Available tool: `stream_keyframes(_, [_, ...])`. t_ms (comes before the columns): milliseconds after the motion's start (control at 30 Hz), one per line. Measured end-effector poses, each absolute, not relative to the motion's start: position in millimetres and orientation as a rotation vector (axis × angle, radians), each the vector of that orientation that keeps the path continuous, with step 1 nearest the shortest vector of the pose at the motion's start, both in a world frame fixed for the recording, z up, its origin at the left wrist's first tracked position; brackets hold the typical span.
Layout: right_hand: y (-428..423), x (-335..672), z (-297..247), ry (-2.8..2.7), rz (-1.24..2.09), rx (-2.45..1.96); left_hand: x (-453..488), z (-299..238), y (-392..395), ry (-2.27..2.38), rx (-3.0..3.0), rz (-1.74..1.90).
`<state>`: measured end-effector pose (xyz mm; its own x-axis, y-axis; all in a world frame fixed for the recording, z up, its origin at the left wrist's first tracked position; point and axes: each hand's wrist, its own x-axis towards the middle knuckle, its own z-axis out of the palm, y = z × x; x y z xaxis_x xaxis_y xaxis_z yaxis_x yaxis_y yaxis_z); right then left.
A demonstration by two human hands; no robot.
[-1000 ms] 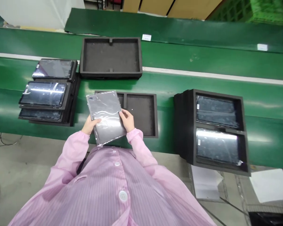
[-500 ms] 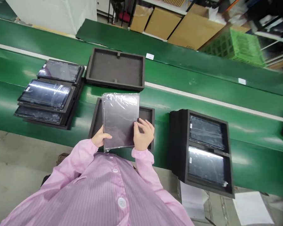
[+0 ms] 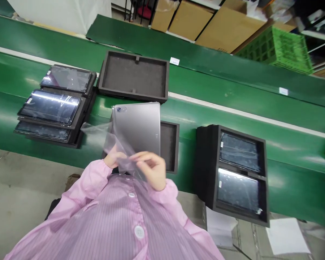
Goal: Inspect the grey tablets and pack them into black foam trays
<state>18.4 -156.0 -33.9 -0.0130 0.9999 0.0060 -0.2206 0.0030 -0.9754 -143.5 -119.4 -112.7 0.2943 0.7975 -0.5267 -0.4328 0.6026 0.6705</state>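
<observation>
Presently, a grey tablet [image 3: 142, 126] is held over a dark foam tray [image 3: 170, 146], with clear film [image 3: 96, 135] pinched in the right hand [image 3: 155, 172].
Seen from where I stand, the tablet back is smooth and metallic, round-cornered, with an oval camera plate [image 3: 121, 109]. The left hand [image 3: 113, 158] grips its near left edge; the fingers underneath are hidden. Right thumb and forefinger press together on the thin, creased film, which drapes past the tablet's left side. On the glossy green work surface [image 3: 189, 119] stand a shallow rectangular tray [image 3: 134, 80], a left stack [image 3: 50, 107] and a right stack [image 3: 206, 162], both bearing shiny dark screens.
</observation>
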Motion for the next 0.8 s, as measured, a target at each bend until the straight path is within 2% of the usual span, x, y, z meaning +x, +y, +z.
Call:
stream_keyframes(100, [-138.3, 59.7, -48.5, -0.906, 1.004, -1.244, -145.7, -112.6, -120.1, 0.965, 0.351, 0.817])
stream_keyframes(167, [-132.9, 79.1, -66.1, -0.897, 0.953, -1.383, -145.6, -112.9, -121.4, 1.002, 0.322, 0.805])
stream_keyframes(333, [-146.3, 83.6, -114.6, -0.895, 1.37, -1.558, -142.7, -120.6, -128.2, 1.153, 0.4, 0.793])
stream_keyframes(467, [-164.4, 73.1, -137.3, -0.676, 1.497, -1.565, -143.6, -137.0, -138.2, 1.291, 0.438, 0.768])
stream_keyframes(600, [-169.3, 92.2, -133.8, -0.615, 1.482, -1.641, -155.4, -151.5, -141.8, 1.351, 0.363, 0.76])
stream_keyframes(800, [-158.6, 166.6, -99.1, -0.663, 1.061, -1.881, -200.7, -162.3, -127.0, 1.452, 0.322, 0.863])
